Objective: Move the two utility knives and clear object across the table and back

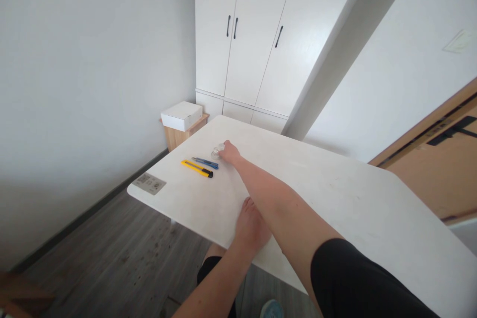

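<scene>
My right hand [228, 152] is stretched far out across the white table [335, 198], the arm running from the black sleeve [357, 283] near the camera to the far side of the top. Its fingers rest on a small clear object [216, 150], likely a roll of tape, though it is too small and pale to be sure; I cannot tell whether the fingers are closed around it or only touching it. Just beside that object lies a blue pen-like tool [205, 162], and next to that, a little nearer the table's edge, a yellow utility knife [197, 168]; the two lie almost parallel. My left hand [250, 228] lies flat on the near edge of the table, palm down, fingers spread and holding nothing. A grey card [149, 183] sits at the left corner.
</scene>
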Demonstrator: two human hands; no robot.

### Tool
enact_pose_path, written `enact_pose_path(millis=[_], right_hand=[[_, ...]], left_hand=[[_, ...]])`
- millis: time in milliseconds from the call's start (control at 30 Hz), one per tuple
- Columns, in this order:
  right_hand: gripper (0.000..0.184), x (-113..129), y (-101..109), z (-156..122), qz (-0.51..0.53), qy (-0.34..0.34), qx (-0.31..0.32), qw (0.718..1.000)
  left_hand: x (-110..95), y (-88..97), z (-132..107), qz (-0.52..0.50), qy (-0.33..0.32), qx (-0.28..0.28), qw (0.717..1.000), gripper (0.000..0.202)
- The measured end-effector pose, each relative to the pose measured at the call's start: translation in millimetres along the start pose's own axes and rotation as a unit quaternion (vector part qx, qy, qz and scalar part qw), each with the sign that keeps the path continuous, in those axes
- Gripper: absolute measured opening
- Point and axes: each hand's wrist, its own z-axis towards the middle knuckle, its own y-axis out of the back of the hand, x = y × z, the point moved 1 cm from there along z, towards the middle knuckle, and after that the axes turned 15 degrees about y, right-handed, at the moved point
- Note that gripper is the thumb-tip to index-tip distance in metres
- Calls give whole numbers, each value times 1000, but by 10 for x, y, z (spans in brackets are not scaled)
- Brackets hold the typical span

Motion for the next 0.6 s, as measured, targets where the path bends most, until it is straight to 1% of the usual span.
enact_pose_path(millis=[133, 233, 300, 367, 433, 533, 600], right_hand=[[43, 14, -48, 93, 11, -25, -17, 999], [46, -2, -72, 146, 23, -34, -34, 999], [47, -49, -75, 158, 30, -61, -51, 996], [46, -112, -70, 155, 26, -91, -56, 994], [48, -163, -59, 155, 17, -89, -35, 995], [51, -193, -35, 170, 5, -53, 15, 998], [51, -194, -20, 172, 1, -49, 30, 998]], left_hand=[[1, 2, 4, -15, -8, -7, 1000, 34], [3, -1, 11, -14, -18, -10, 1000, 33], [13, -18, 16, 2, -24, -19, 1000, 33], [33, -47, 20, 20, -32, -34, 999, 32], [62, -85, 22, 37, -35, -46, 998, 32], [107, -132, 22, 53, -33, -51, 997, 33], [126, -145, 23, 53, -33, -52, 997, 34]])
